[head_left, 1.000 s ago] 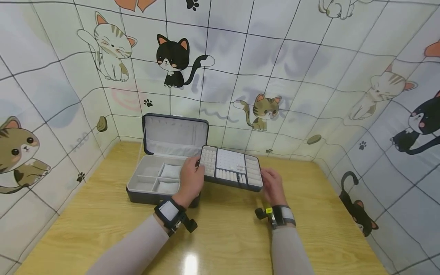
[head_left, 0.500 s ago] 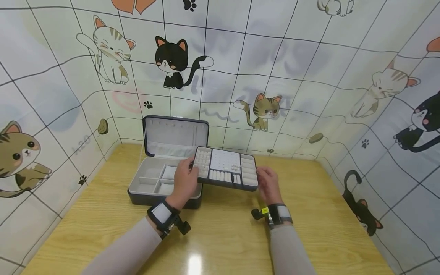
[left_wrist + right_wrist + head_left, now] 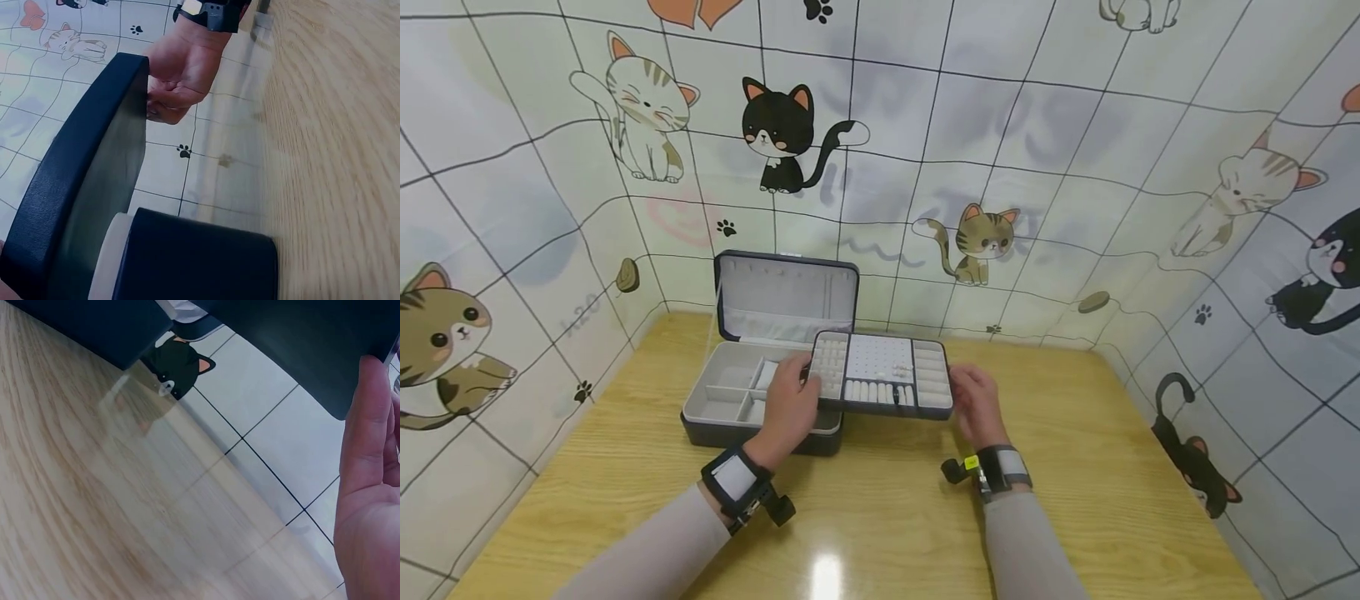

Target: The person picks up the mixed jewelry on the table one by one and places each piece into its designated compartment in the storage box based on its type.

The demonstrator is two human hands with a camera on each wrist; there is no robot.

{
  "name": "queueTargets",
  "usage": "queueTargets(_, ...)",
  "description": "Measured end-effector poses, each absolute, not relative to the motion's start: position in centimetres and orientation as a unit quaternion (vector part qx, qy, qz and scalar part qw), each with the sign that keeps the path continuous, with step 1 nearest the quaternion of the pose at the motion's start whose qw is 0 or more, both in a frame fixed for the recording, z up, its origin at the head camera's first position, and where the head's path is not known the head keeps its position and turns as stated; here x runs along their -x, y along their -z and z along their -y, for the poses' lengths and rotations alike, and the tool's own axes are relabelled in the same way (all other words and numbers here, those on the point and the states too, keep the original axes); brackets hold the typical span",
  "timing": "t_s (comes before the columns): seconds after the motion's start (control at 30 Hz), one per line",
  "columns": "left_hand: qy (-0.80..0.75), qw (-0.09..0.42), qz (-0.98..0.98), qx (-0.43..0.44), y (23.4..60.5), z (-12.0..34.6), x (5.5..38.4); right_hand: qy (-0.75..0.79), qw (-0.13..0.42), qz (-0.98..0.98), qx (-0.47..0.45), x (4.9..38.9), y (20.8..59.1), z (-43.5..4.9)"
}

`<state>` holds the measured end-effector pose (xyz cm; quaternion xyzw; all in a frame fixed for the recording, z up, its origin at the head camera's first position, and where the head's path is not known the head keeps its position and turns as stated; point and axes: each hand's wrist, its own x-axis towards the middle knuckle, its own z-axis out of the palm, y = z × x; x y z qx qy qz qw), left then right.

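Observation:
A dark-edged jewelry tray [image 3: 880, 357] with pale compartments, a dotted pad and ring rolls hangs tilted above the table, overlapping the right side of the open jewelry box [image 3: 722, 433]. My left hand [image 3: 788, 410] grips its left end, thumb on top. At the tray's right end, my right hand [image 3: 976, 404] holds the edge with bent fingers. Small earrings and one dark item sit in the tray. From the left wrist, the tray's underside [image 3: 115, 150] shows beside the box's corner [image 3: 200, 256], and the right hand [image 3: 187, 69] is at the far end.
The box's lid [image 3: 786, 296] stands raised near the back wall, which has a cloth printed with cats. White cushions [image 3: 765, 375] lie in some box compartments. The wooden table [image 3: 887, 508] extends in front and to the right.
Both hands have carried the tray left and slightly down, so it covers more of the box's right side. The tray has become more level. The box has stayed in place.

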<state>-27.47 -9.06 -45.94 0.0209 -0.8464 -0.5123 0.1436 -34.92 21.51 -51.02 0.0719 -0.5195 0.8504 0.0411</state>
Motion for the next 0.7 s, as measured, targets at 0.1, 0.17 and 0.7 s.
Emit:
queueTargets(0.1, 0.517, 0.139, 0.845, -0.017, 46.0, 9.5, 27.3, -0.852, 0.040, 0.518, -0.068, 34.9, 51.1, -21.2)
queueTargets(0.17, 0.517, 0.139, 0.845, -0.016, 45.9, 9.8, 27.3, -0.851, 0.039, 0.519, -0.069, 34.8, 51.1, -20.9)
queueTargets(0.7, 0.511, 0.117, 0.851, -0.043, 45.9, 12.5, 26.7, -0.843, 0.007, 0.529, -0.094, 34.8, 51.5, -18.6)
